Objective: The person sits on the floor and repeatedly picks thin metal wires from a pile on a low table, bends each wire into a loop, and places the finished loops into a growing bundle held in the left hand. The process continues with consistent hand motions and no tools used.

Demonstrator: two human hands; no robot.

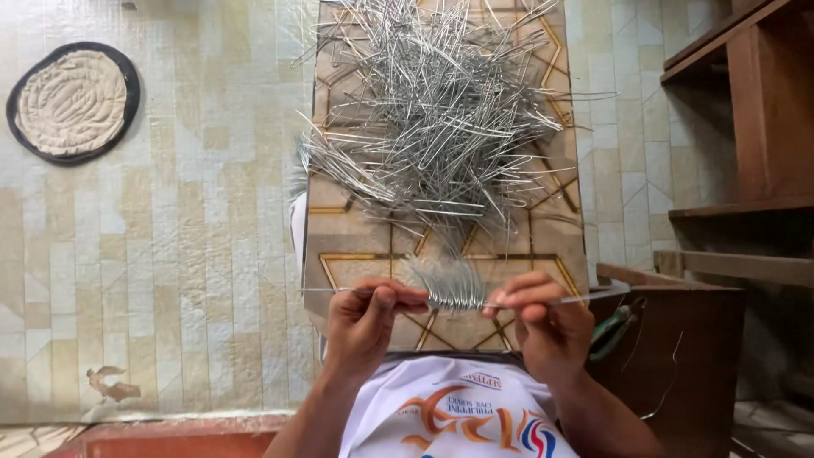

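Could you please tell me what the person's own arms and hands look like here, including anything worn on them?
Both forearms are bare, with no sleeves reaching them. The left hand and right hand wear no gloves, and no rings, watch or bracelets show.

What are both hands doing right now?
Left hand: closed, pinching the wire rod.
Right hand: closed, pinching the bunch of bent wires on it.

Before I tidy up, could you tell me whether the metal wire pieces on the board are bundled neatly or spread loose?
Spread loose. The wire pieces lie criss-crossed in a tangled heap over the patterned board, ends pointing every way, with nothing tying them together.
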